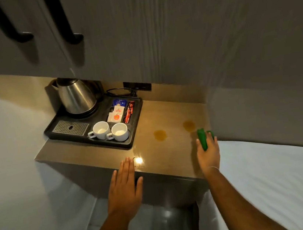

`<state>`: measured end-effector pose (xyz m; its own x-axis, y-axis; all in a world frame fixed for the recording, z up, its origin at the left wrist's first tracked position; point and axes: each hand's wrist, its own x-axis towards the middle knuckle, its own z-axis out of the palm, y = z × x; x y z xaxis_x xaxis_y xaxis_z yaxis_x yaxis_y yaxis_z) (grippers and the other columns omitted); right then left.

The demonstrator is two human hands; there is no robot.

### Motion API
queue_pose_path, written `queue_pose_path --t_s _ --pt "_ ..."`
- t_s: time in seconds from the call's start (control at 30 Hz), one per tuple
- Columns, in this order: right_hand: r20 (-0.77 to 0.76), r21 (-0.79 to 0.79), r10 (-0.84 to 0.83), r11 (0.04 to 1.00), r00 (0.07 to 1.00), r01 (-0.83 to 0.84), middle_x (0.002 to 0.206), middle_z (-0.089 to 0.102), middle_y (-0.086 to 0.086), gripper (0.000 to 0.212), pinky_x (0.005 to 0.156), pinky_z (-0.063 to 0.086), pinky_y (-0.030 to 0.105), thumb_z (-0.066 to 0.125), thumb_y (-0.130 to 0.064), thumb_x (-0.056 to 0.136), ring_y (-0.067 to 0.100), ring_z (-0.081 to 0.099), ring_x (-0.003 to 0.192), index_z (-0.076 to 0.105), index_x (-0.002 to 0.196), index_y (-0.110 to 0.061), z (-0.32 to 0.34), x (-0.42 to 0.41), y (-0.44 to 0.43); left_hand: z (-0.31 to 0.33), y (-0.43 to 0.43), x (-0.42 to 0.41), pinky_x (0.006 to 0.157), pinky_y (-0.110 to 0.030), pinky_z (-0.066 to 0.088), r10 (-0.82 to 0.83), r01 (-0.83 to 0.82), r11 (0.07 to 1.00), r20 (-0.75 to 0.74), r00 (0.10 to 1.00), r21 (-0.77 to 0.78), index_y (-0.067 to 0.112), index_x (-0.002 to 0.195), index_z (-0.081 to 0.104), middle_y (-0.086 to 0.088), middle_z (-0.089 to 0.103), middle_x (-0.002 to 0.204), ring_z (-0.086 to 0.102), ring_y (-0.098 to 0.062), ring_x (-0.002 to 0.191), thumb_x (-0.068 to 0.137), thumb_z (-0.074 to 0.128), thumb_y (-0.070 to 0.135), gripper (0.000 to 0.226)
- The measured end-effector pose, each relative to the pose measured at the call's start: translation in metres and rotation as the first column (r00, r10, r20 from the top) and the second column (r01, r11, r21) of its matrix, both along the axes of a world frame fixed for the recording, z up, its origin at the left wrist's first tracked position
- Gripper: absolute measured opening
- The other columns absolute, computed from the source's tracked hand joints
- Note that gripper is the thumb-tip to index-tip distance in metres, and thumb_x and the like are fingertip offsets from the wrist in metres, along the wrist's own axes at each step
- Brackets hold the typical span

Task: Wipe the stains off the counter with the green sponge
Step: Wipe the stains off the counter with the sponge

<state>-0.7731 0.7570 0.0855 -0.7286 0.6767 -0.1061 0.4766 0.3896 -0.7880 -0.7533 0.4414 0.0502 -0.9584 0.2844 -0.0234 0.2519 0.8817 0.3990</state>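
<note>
Two stains (160, 135) sit on the surface (172, 162). My right hand (209, 154) grips the sponge (202, 139); my left hand (125, 184) lies flat, fingers spread.

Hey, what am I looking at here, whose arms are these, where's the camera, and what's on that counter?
This is one picture from a camera worn on a person's head, looking down at their own bare arms. The right hand grips a green sponge. The left hand is open, flat at the front edge of the counter. Two brownish stains are not yet wiped. At the back left a black tray holds a steel kettle, two white cups and sachets.
</note>
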Motion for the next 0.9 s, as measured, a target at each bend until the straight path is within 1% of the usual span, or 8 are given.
queue_pose_path --t_s 0.07,0.17,0.33,0.4,0.53,0.63,0.73,0.9 --pt "0.148 0.132 0.15 0.977 0.977 -0.17 0.177 0.026 0.005 0.06 0.133 0.021 0.052 0.05 -0.039 0.111 0.033 0.02 0.165 0.037 0.166 -0.019 -0.012 -0.02 -0.009 -0.004 0.007 -0.017 0.136 -0.044 0.001 0.004 -0.003 1.0 0.02 1.0 -0.011 0.024 0.172 -0.001 0.005 -0.006 0.181 -0.011 -0.014 0.167 0.106 0.014 0.058 0.076" --pt "0.294 0.291 0.417 0.818 0.86 -0.496 0.179 0.008 -0.003 0.063 0.136 0.002 0.046 0.043 -0.038 0.113 0.025 0.0 0.168 0.02 0.17 -0.025 -0.036 -0.036 -0.051 -0.013 0.014 -0.038 0.134 -0.041 -0.005 0.035 -0.034 0.999 0.051 0.998 -0.029 0.025 0.17 -0.006 0.003 -0.006 0.181 -0.015 -0.013 0.165 0.105 0.012 0.056 0.074" --pt "0.365 0.382 0.727 0.453 0.581 -0.806 0.176 -0.004 -0.016 0.081 0.135 0.01 0.048 0.056 -0.033 0.105 0.013 -0.004 0.165 0.008 0.17 -0.038 -0.073 0.024 -0.085 -0.029 0.018 -0.052 0.135 -0.039 -0.002 -0.005 0.008 0.999 0.073 0.997 -0.031 0.025 0.17 -0.005 0.003 -0.001 0.182 -0.009 -0.012 0.167 0.106 0.013 0.05 0.072" --pt "0.381 0.38 0.695 0.483 0.61 -0.789 0.177 -0.001 -0.016 0.08 0.135 0.014 0.05 0.055 -0.033 0.105 0.014 -0.001 0.166 0.008 0.169 -0.041 -0.067 0.025 -0.058 -0.033 0.019 -0.057 0.135 -0.04 -0.001 -0.018 0.02 1.0 0.091 0.996 -0.015 0.024 0.171 -0.005 0.003 -0.003 0.182 -0.009 -0.013 0.167 0.106 0.013 0.05 0.072" --pt "0.407 0.382 0.392 0.748 0.825 -0.543 0.179 0.009 -0.001 0.061 0.135 0.012 0.052 0.039 -0.037 0.114 0.026 0.006 0.167 0.019 0.17 -0.028 -0.034 -0.046 0.002 -0.046 0.025 -0.051 0.136 -0.044 0.0 -0.005 0.003 1.0 0.154 0.988 0.013 0.024 0.171 -0.01 0.005 -0.012 0.181 -0.015 -0.013 0.167 0.108 0.014 0.053 0.074" --pt "0.402 0.302 0.285 0.855 0.87 -0.421 0.179 0.016 0.007 0.057 0.135 0.007 0.048 0.032 -0.038 0.116 0.031 0.009 0.167 0.024 0.17 -0.02 -0.01 -0.124 0.014 -0.054 0.026 -0.048 0.137 -0.046 0.003 0.024 -0.028 0.999 0.167 0.986 0.025 0.025 0.171 -0.013 0.005 -0.014 0.181 -0.019 -0.011 0.165 0.109 0.015 0.055 0.074" --pt "0.37 0.288 0.451 0.775 0.812 -0.562 0.177 0.026 0.007 0.056 0.134 0.011 0.043 0.041 -0.035 0.114 0.031 0.017 0.165 0.031 0.167 -0.022 -0.004 -0.165 -0.037 -0.054 0.023 -0.047 0.137 -0.046 0.006 0.02 -0.031 0.996 0.139 0.99 0.08 0.026 0.171 -0.011 0.006 -0.01 0.182 -0.016 -0.009 0.166 0.11 0.019 0.051 0.073" --pt "0.337 0.31 0.8 0.403 0.496 -0.861 0.178 0.006 -0.016 0.064 0.135 0.004 0.046 0.041 -0.042 0.108 0.013 -0.002 0.166 0.02 0.168 -0.039 -0.048 -0.063 -0.121 -0.039 0.017 -0.055 0.135 -0.042 0.003 0.079 -0.083 0.976 0.026 0.997 0.199 0.027 0.171 -0.014 0.008 -0.012 0.183 -0.01 -0.01 0.167 0.107 0.033 0.034 0.079"
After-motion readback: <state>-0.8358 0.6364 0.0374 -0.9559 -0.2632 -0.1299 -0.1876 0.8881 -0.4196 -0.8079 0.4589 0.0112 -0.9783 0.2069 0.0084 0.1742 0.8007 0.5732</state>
